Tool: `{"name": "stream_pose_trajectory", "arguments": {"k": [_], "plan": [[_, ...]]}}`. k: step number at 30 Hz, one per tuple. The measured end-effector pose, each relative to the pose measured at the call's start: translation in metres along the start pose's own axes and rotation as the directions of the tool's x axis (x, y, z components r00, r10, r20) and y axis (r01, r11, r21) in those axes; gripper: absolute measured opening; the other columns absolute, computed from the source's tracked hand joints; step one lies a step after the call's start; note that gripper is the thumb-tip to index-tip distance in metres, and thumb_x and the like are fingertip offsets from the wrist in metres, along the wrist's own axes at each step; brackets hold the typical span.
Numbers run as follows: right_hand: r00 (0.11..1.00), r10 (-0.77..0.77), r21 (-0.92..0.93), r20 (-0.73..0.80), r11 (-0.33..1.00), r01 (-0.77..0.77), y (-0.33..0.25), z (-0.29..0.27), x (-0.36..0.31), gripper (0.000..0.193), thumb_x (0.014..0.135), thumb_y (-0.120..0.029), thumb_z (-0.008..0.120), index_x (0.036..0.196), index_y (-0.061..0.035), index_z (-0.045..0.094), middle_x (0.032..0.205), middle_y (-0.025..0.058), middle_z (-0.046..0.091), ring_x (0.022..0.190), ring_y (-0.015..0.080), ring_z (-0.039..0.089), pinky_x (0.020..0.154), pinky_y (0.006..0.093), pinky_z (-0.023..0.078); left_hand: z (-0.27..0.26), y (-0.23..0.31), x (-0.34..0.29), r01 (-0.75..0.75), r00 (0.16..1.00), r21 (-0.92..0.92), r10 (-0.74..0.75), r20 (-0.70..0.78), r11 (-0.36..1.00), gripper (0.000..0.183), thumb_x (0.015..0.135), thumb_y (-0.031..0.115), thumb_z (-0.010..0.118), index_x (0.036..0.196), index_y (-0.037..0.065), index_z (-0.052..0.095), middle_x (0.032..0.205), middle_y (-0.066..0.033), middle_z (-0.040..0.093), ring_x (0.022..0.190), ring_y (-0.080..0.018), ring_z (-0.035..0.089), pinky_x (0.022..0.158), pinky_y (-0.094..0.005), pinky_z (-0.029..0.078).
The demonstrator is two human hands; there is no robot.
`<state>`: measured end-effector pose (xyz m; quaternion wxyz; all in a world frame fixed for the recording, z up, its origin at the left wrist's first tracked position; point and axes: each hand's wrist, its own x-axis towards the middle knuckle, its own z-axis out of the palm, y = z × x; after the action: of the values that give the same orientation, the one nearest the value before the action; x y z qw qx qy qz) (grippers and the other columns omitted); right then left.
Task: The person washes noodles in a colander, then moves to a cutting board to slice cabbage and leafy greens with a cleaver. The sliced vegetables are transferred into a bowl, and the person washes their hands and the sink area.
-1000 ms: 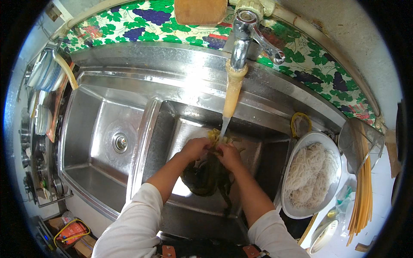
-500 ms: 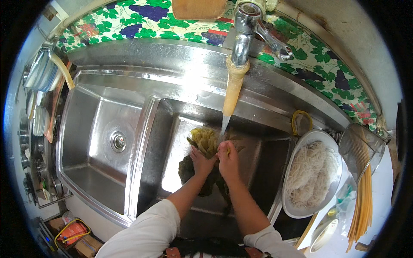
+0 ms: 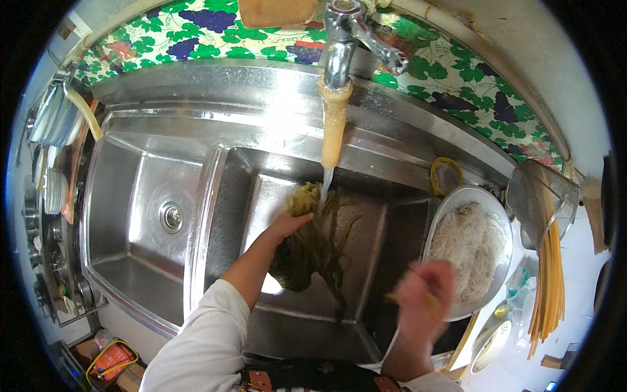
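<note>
A bunch of leafy greens (image 3: pixel 297 261), yellowish at the stem end and dark olive in the leaves, lies in the right basin. My left hand (image 3: pixel 289 224) is closed around it just below the stems. Water runs from the tap (image 3: pixel 336 72) through a yellowish hose onto the stems and loose leaf strips. Over the basin's right side, short of the noodle bowl, my right hand (image 3: pixel 426 294) is smeared by motion. Its fingers are curled, and a yellow-green piece of the greens sticks out of them.
A bowl of soaked white noodles (image 3: pixel 471 255) stands right of the sink, beside a wire strainer (image 3: pixel 539 199) and long wooden chopsticks (image 3: pixel 547 294). The left basin (image 3: pixel 171 176) has a drain. Stacked plates (image 3: pixel 57 117) stand at the far left.
My right hand has left the greens under the water and swung right and toward me with a yellow-green piece. My left hand stays on the bunch. The whole view has shifted slightly.
</note>
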<state>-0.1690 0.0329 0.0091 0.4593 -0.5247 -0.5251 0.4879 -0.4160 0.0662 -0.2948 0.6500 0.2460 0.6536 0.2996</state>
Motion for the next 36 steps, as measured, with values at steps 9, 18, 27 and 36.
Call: {"name": "stream_pose_trajectory", "arguments": {"k": [9, 18, 27, 36], "plan": [[0.759, 0.559, -0.452, -0.334, 0.611, -0.650, 0.298, 0.054, 0.071, 0.057, 0.087, -0.019, 0.064, 0.135, -0.0019, 0.038, 0.120, 0.0195, 0.054, 0.097, 0.0297, 0.058, 0.081, 0.0437, 0.049, 0.027, 0.004, -0.018, 0.055, 0.848, -0.067, -0.082, -0.524, 0.996, 0.078, 0.075, 0.032, 0.074, 0.136, 0.001, 0.036, 0.125, -0.0203, 0.049, 0.109, -0.0316, 0.054, 0.090, -0.0373, 0.045], [0.656, 0.752, -0.384, 0.064, 0.625, -0.679, 0.332, 0.116, 0.121, 0.071, 0.077, -0.031, 0.073, 0.132, 0.0032, 0.044, 0.130, 0.0225, 0.050, 0.117, 0.0364, 0.051, 0.092, 0.0478, 0.045, 0.035, 0.000, 0.004, 0.031, 0.887, 0.100, 0.018, -0.461, 0.994, 0.062, 0.074, 0.024, 0.076, 0.120, -0.003, 0.045, 0.111, -0.0160, 0.059, 0.096, -0.0267, 0.060, 0.083, -0.0356, 0.048], [0.815, 0.577, -0.375, 0.049, 0.767, -0.521, 0.293, 0.094, 0.097, 0.061, 0.076, -0.028, 0.076, 0.123, 0.0005, 0.051, 0.114, 0.0125, 0.061, 0.098, 0.0233, 0.058, 0.084, 0.0354, 0.047, 0.039, 0.007, -0.027, -0.268, 0.901, -0.200, 0.171, -0.399, 0.942, 0.051, 0.078, 0.016, 0.072, 0.120, -0.001, 0.048, 0.111, -0.0125, 0.060, 0.098, -0.0237, 0.060, 0.083, -0.0344, 0.048], [0.960, 0.279, 0.059, 0.040, 0.958, -0.281, 0.248, 0.089, 0.094, 0.048, 0.080, -0.025, 0.073, 0.118, -0.0023, 0.054, 0.115, 0.0115, 0.058, 0.105, 0.0207, 0.055, 0.087, 0.0345, 0.045, 0.056, 0.065, -0.036, -0.024, 0.998, -0.595, 0.055, 0.035, 0.803, 0.041, 0.081, 0.021, 0.071, 0.113, 0.001, 0.057, 0.104, -0.0080, 0.062, 0.096, -0.0173, 0.059, 0.082, -0.0291, 0.047]]}}
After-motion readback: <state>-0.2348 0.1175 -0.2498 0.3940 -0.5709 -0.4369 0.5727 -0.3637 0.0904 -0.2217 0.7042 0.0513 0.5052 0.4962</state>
